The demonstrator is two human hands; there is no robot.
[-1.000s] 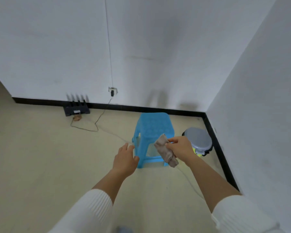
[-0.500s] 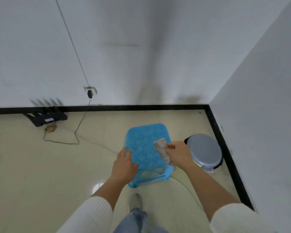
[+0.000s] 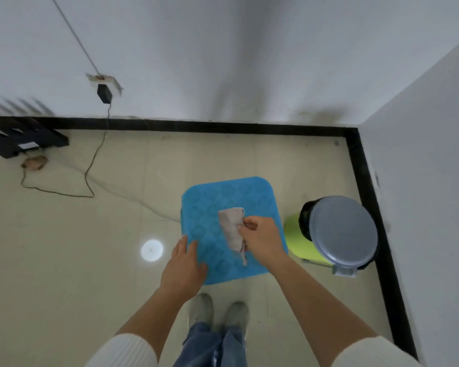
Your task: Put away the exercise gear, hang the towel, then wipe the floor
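Two grey shoes (image 3: pixel 217 311) and blue jeans (image 3: pixel 210 345) stood nearest, on the beige tiled floor (image 3: pixel 64 260); white sleeves (image 3: pixel 125 350) were pushed up both forearms; the left hand (image 3: pixel 184 263) lay flat with fingers together on the near left corner of the blue plastic stool (image 3: pixel 210 207); the right hand (image 3: pixel 261 241) pinched a small greyish cloth (image 3: pixel 232 229) between thumb and fingers, over the stool's seat, its tail hanging loose; just right of the stool stood a lime-green pedal bin (image 3: pixel 297 239) with a grey lid (image 3: pixel 342 230), close to the corner; farther left a black cable (image 3: pixel 90 168) ran up to a wall socket (image 3: pixel 104 83); a black rack (image 3: pixel 19 139) sat against the black skirting (image 3: pixel 223 126).
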